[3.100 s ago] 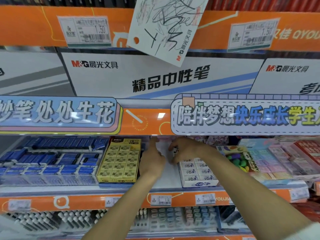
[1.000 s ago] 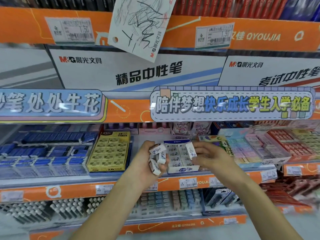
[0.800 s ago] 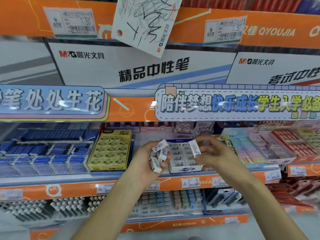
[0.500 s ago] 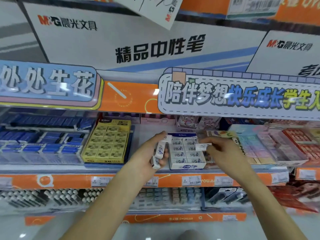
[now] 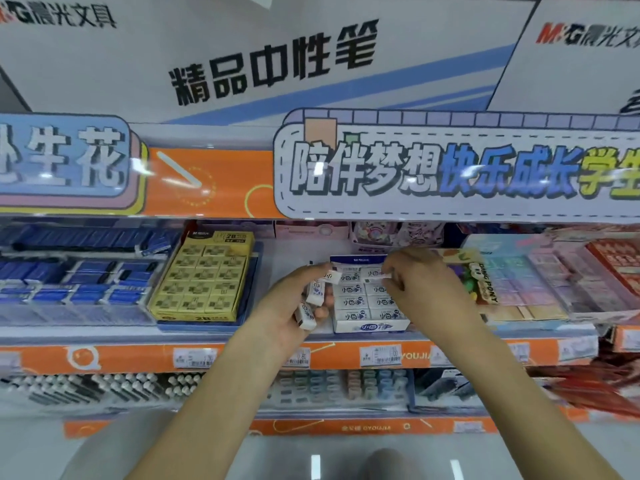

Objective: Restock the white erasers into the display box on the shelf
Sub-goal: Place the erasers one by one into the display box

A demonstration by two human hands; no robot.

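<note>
So my right hand (image 5: 420,289) can pinch one small white sleeved eraser (image 5: 377,279) into the white cardboard display box (image 5: 369,328), left hand (image 5: 291,306) grips spares (image 5: 313,296) nearby, ready for refills.

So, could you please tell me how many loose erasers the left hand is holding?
3 visible in the left hand: top, middle, bottom. More may be hidden.
</note>
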